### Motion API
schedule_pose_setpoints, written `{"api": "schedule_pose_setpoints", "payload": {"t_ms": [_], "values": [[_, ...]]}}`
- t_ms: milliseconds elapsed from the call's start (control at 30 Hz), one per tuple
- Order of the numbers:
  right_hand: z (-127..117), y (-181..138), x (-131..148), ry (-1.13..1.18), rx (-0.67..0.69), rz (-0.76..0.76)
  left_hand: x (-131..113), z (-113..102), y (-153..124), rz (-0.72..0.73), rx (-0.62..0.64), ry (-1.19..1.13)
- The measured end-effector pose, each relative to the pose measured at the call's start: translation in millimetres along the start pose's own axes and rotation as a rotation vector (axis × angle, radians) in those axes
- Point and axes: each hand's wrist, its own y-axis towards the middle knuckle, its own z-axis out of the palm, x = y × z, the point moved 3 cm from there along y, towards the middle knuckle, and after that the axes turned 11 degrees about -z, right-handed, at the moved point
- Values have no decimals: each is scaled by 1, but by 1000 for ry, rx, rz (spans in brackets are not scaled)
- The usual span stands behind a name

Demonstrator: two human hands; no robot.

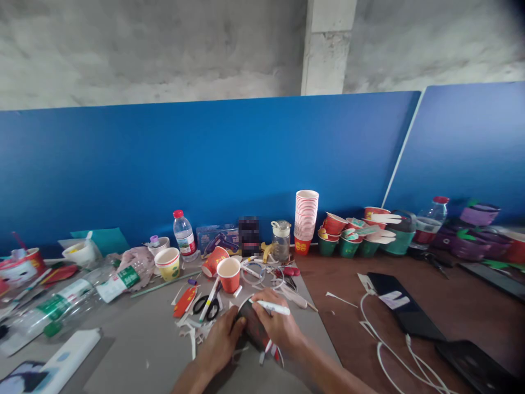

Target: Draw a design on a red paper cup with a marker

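My left hand (223, 335) grips the left side of a dark paper cup (253, 330), lying tilted with its pale rim showing at the top. Between the fingers of my right hand (275, 320) is a white marker (270, 307), pointing left towards the rim. The right hand rests against the cup, and its fingers hide part of it. Just left of the hands lie black-handled scissors (207, 307), another marker (210, 298) and white paper scraps (192, 334). An orange-red paper cup (228, 275) stands right behind them.
A tall stack of paper cups (306, 221) stands at the back, beside a glass jar (281, 242) and decorated cups (348, 243). Plastic bottles (68, 301) lie at left. Phones (404, 303) and a white cable (379, 345) occupy the right. A blue partition (205, 164) closes off the back.
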Motion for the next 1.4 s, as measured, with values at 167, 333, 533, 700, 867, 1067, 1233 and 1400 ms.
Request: {"api": "schedule_pose_setpoints", "payload": {"t_ms": [167, 333, 533, 700, 867, 1067, 1233, 1400], "values": [[-2, -1, 3, 2, 13, -64, 2, 3, 0, 2, -21, 36], [-1, 0, 25, -26, 161, -258, 10, 6, 4, 0, -36, 25], [1, 2, 26, -37, 229, -318, 10, 6, 6, 12, -29, 18], [-4, 4, 0, -14, 40, -95, 5, 2, 3, 31, -20, 52], [-5, 1, -3, 12, -22, 4, 4, 1, 2, 32, -2, 65], [-5, 2, 6, 223, 113, 2, 1, 0, 1, 28, 6, 54], [0, -1, -19, 385, -11, 306, -2, -1, 1, -6, -14, 93], [-1, 0, -25, 395, -158, 384, 3, 1, 3, 11, 1, 90]]}}
